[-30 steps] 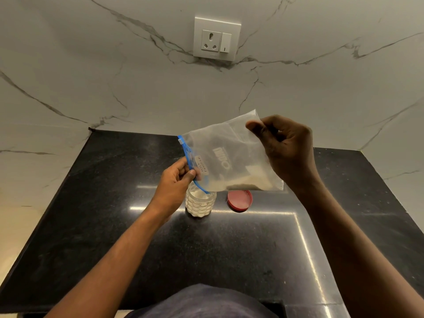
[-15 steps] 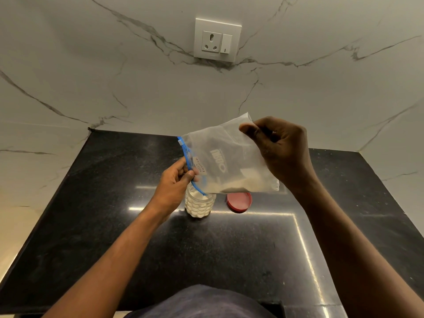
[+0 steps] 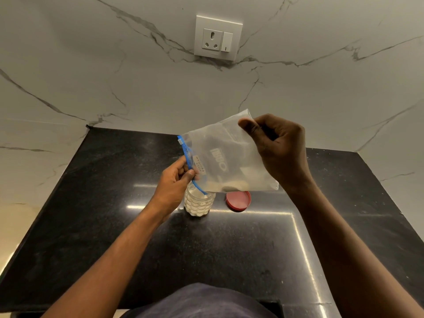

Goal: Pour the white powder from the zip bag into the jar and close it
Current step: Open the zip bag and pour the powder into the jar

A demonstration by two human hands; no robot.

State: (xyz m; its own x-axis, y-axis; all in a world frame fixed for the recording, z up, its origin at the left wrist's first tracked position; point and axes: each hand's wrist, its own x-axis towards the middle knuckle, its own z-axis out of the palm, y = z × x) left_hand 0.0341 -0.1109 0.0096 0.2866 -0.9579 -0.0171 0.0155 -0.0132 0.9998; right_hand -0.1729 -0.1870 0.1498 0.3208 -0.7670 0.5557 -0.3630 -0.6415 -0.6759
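Note:
A clear zip bag (image 3: 220, 157) with a blue zip strip hangs tilted above a small clear textured jar (image 3: 198, 203). The bag's open blue mouth points down into the jar's opening. White powder lies along the bag's lower edge and fills much of the jar. My left hand (image 3: 175, 180) pinches the bag's mouth beside the jar's rim. My right hand (image 3: 278, 149) pinches the bag's raised far corner. A red lid (image 3: 238, 200) lies flat on the black counter (image 3: 114, 214), just right of the jar, partly under the bag.
The counter ends at a marble wall behind and at both sides. A white socket and switch plate (image 3: 218, 37) is on the back wall. A bright light strip reflects across the counter. My dark clothing (image 3: 199, 301) shows at the bottom edge.
My right hand has dropped slightly and shifted left with the bag's corner. The powder has slid along the bag's lower edge toward the mouth. My left hand and the jar stay put.

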